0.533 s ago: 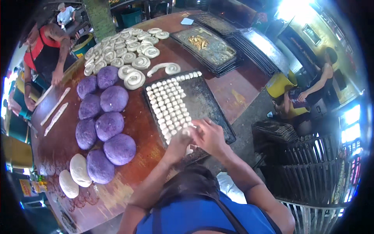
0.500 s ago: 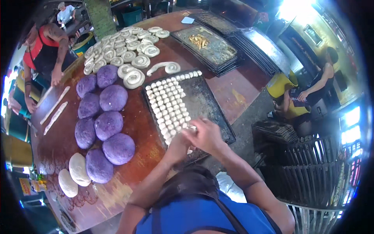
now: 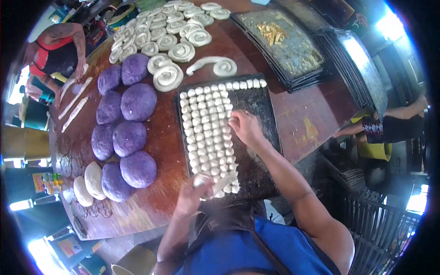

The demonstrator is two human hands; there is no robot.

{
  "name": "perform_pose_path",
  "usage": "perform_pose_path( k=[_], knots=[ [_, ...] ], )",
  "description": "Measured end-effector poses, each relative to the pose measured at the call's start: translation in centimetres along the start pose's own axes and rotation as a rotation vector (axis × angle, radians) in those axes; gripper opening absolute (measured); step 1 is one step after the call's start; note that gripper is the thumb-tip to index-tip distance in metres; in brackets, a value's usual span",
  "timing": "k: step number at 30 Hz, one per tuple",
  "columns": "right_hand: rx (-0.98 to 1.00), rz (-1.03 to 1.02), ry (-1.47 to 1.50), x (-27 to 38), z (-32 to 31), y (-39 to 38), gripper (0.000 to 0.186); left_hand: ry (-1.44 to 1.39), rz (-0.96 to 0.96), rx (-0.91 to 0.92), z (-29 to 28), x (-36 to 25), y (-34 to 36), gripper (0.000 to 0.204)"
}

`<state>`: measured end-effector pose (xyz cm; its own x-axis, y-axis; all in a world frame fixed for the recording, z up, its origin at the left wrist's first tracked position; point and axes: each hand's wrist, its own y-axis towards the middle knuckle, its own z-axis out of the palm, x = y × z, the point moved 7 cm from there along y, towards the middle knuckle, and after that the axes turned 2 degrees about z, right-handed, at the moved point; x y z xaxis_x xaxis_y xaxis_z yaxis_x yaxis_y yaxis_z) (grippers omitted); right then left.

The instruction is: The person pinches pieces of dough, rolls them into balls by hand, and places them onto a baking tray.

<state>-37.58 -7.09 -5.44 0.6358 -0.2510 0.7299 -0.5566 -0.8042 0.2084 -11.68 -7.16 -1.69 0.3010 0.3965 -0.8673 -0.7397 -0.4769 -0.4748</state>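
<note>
A dark baking tray (image 3: 256, 151) lies before me, with tight rows of small white dough balls (image 3: 208, 123) on its left side and along its far edge. My left hand (image 3: 190, 195) is closed around a piece of white dough (image 3: 224, 182) at the tray's near left corner; the strip sticks out to the right over the nearest balls. Farther up, my right hand (image 3: 247, 130) has its fingertips pinched on a dough ball at the right border of the rows. The fingers partly hide that ball.
Large purple dough rounds (image 3: 138, 101) and two pale dough lumps (image 3: 94, 180) lie left of the tray. Coiled dough spirals (image 3: 182, 51) cover the far table. Stacked trays (image 3: 293, 46) stand far right. Across the left edge, a co-worker (image 3: 57, 50) handles dough strips (image 3: 75, 114); another person's arm (image 3: 405, 110) shows at right.
My hands were together over the near rows and are now apart. The right has moved away from me to the rows' right border; the left has shifted left with dough. The view has turned.
</note>
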Motion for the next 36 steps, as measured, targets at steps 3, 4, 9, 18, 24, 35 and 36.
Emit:
perform_pose_path(
  k=[3,4,9,18,24,35,36],
  knots=[
    [0.112,0.059,-0.073,2.9,0.1,0.1,0.037,-0.779,0.286,-0.018,-2.9,-0.4,1.5,0.016],
    [0.193,0.147,-0.106,3.6,-0.4,0.0,0.043,-0.84,0.303,0.018,-3.0,-0.1,2.6,0.021],
    [0.531,-0.178,0.176,18.4,-5.8,-12.7,0.04,0.492,0.724,0.009,2.2,-5.6,-2.8,0.061],
    [-0.083,-0.082,-0.049,19.5,-7.4,-16.8,0.03,-0.324,-0.008,0.36,6.3,1.0,-0.7,0.026],
    [0.035,-0.007,-0.008,17.1,-7.0,-12.0,0.022,0.13,0.212,0.458,5.9,-1.9,-0.1,0.022],
    [0.053,-0.044,0.039,2.2,-0.4,-2.0,0.015,-0.056,0.106,-0.08,0.1,-3.8,-1.3,0.009],
    [0.062,0.018,-0.006,1.4,-0.1,-1.6,0.019,-0.052,0.103,-0.078,-0.2,-3.5,-0.5,0.009]
  ],
)
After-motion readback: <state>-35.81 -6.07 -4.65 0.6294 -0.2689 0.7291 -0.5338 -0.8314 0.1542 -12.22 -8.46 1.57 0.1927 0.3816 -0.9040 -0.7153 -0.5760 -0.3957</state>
